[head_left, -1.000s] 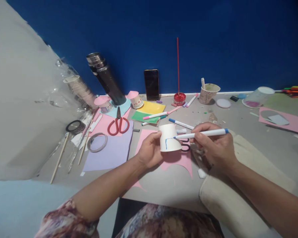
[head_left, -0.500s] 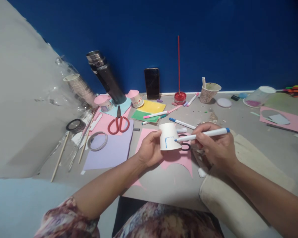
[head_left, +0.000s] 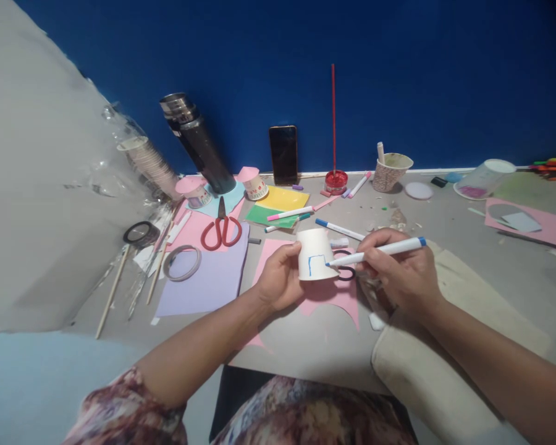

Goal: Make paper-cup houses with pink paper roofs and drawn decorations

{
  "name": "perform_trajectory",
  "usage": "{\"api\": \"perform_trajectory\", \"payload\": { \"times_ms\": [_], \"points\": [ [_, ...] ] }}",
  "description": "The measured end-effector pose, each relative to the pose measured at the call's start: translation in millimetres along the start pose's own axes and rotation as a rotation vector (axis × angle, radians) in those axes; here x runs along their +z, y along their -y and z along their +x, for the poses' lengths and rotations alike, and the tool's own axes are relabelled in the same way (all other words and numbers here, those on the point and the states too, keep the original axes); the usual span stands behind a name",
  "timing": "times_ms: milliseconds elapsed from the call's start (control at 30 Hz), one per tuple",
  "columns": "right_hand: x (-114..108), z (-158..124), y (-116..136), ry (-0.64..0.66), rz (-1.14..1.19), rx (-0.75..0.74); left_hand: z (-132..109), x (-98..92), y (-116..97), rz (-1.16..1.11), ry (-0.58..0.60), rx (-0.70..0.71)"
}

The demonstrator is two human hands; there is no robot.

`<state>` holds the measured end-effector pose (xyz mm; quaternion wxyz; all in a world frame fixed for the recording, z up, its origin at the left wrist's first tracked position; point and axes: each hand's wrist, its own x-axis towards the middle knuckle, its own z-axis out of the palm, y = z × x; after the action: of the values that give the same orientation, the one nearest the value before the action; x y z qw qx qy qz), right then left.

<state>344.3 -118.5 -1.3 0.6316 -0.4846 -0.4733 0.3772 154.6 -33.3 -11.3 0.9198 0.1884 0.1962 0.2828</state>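
My left hand [head_left: 278, 278] grips a white paper cup [head_left: 315, 253], held upside down just above a pink paper sheet [head_left: 333, 296]. Blue lines forming part of a rectangle are drawn on the cup's side. My right hand [head_left: 398, 272] pinches a white marker with a blue cap [head_left: 380, 250]; its tip touches the cup at the right end of the blue line. A dark pair of scissors [head_left: 347, 272] lies half hidden behind the cup and my right hand.
Red scissors [head_left: 221, 232], tape rolls [head_left: 181, 264], lilac paper [head_left: 208, 278], several loose markers [head_left: 291, 215], a black flask [head_left: 195, 143], a phone [head_left: 283, 154], a red paint pot with a stick [head_left: 335, 182] and paper cups [head_left: 391, 170] crowd the table. A beige cushion [head_left: 445, 358] lies under my right forearm.
The marker tip has drawn a horizontal blue line across the top and started down the cup's right side. The cup and my left hand have barely moved.
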Motion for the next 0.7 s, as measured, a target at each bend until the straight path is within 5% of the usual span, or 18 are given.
{"api": "perform_trajectory", "payload": {
  "times_ms": [700],
  "points": [
    [-0.2,-1.2,-0.8,-0.021,-0.013,0.013,-0.2,-0.6,-0.3,0.012,-0.026,0.015]
  ]
}}
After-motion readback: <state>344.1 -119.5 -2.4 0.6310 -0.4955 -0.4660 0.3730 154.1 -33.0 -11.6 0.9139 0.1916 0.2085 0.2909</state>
